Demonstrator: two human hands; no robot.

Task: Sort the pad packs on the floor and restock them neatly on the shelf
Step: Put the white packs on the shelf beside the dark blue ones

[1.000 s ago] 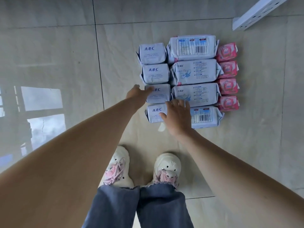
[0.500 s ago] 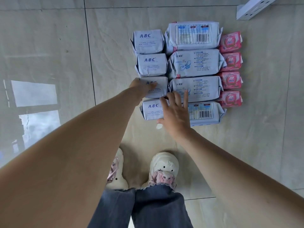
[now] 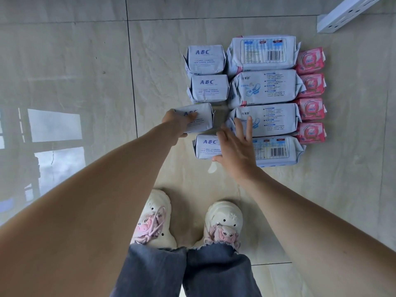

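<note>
Pad packs lie in three columns on the tiled floor: small pale-blue ABC packs on the left, long pale-blue packs in the middle, small pink packs on the right. My left hand grips the third ABC pack, lifted and shifted left out of its column, leaving a gap. My right hand hovers with fingers spread over the nearest ABC pack and the long pack beside it. Two more ABC packs lie farther away.
A white perforated shelf rail crosses the top right corner. My two white shoes stand just short of the packs. A small white scrap lies on the floor under my right hand. Bare glossy tile spreads to the left.
My left hand has closed on the third ABC pack and pulled it left out of its column. My right hand has opened its fingers and stays over the nearest packs.
</note>
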